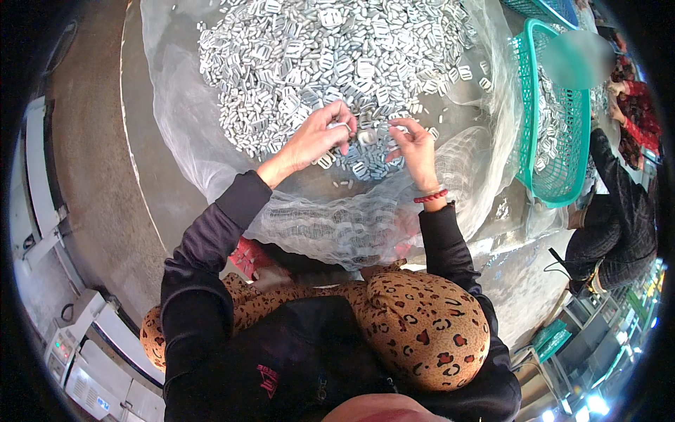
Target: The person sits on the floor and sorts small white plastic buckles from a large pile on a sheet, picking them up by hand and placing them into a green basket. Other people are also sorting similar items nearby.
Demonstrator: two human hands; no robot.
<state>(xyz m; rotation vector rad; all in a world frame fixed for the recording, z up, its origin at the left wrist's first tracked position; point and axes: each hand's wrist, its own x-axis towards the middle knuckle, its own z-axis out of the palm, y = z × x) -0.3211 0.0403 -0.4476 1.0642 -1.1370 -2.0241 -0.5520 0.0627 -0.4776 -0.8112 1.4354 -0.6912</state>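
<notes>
A large heap of small silver metal pieces [281, 77], many of them flat slotted buckles, spreads over a white mesh sheet [295, 228]. My left hand [320, 135] is over the near side of the heap, its fingers curled round a silver buckle [339, 126] that they partly hide. Just to its right hovers my right hand [415, 145], a red bead bracelet on its wrist. Its thumb and forefinger are bent but apart, with nothing visible between them. Below and between the hands lie loose buckles [366, 137] and smaller oval pieces.
On the right stands a green plastic basket [580, 151] with more silver pieces inside. Beyond it are other people, one in a red patterned sleeve [641, 116] and one in dark clothes [619, 211]. White-grey machines [105, 359] line the lower left.
</notes>
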